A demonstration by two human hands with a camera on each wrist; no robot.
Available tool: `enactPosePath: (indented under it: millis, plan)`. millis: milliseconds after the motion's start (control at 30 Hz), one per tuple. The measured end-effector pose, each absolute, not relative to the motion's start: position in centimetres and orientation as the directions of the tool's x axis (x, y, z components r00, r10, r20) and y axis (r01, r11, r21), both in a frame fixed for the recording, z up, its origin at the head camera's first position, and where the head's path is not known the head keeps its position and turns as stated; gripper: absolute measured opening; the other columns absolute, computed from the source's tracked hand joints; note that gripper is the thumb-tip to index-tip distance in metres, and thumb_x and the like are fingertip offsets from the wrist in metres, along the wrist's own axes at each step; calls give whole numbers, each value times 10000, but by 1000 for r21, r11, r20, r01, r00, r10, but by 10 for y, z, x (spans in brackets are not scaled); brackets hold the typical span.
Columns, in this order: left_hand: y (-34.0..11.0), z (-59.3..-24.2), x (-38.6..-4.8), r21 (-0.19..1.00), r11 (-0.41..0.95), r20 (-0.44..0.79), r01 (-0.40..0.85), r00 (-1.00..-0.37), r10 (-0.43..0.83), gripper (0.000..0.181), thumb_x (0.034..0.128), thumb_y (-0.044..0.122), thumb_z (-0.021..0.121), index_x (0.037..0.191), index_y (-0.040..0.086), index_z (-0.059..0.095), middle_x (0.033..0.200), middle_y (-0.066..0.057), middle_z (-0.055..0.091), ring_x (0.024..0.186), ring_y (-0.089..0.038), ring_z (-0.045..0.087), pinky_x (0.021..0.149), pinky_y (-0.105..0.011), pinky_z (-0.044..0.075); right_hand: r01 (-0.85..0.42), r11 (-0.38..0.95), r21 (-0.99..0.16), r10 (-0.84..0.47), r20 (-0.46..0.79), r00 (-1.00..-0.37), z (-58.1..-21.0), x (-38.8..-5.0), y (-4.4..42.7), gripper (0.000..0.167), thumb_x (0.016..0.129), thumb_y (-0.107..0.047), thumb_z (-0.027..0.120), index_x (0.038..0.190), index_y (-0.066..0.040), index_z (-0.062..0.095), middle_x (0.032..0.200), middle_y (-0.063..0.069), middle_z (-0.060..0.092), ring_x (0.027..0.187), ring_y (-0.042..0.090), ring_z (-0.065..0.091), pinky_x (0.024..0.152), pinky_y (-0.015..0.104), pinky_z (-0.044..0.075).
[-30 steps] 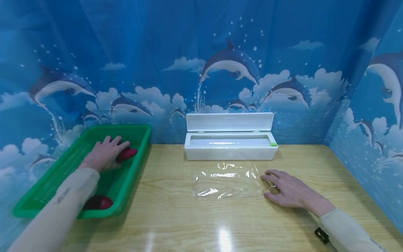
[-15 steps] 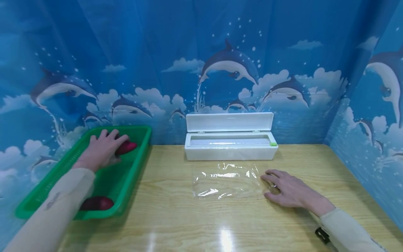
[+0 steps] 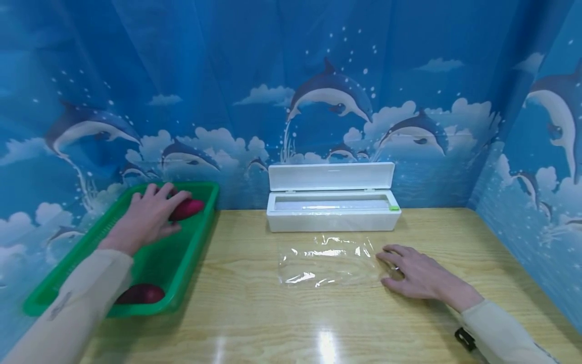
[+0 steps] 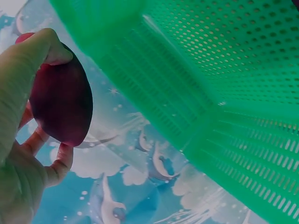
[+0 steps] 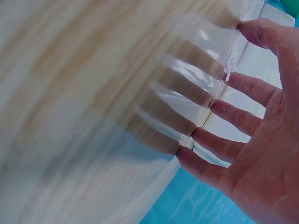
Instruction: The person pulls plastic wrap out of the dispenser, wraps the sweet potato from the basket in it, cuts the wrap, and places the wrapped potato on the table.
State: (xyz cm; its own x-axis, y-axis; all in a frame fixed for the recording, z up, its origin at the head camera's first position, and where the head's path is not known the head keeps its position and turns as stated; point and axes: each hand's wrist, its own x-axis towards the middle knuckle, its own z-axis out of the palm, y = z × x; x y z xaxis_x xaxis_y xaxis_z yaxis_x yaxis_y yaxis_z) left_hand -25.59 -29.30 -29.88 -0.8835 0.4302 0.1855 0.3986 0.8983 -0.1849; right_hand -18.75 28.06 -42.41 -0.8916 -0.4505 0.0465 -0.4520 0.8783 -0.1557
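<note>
Produce (image 3: 187, 209), nine o'clock: I see left hand (image 3: 146, 218) gripping it; right hand (image 3: 417, 274), four o'clock, outspread, probably steadies film (image 3: 328, 254).

Gap between basket (image 3: 193, 255) and film (image 3: 328, 262)

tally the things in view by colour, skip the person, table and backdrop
Green: 1, the basket
Red: 2, the held vegetable and the unheld vegetable
White: 1, the box
Clear: 1, the plastic film
Total: 5
</note>
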Motion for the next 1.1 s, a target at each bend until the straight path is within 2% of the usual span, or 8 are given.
enactPosePath:
  millis: [167,433,1100]
  plan:
    - [-283,-294,-248,-142,900,244,412,-866,436,702,802,224,864,1418,122,544,1289,-246,534,1086,-482,484,753,-602,469,-453,878,-155,-452,46,-891,-425,-188,281,650,925,-540,656,1403,-102,610,1448,219,564,1287,459,568,1017,639,497]
    - [-259,-289,-236,-101,885,338,455,-821,461,687,776,179,864,1391,112,564,1248,-235,558,1073,-470,499,746,-592,491,-452,879,-154,-450,46,-892,-424,-189,281,673,918,-562,654,1406,-101,607,1453,224,559,1291,465,563,1015,646,495]
    - [-225,-289,-220,6,879,412,477,-802,432,656,768,139,871,1341,72,560,1259,-188,610,1089,-405,538,820,-595,526,-455,876,-157,-450,68,-890,-425,-187,282,694,905,-588,659,1404,-109,609,1447,229,563,1272,472,574,1003,658,497]
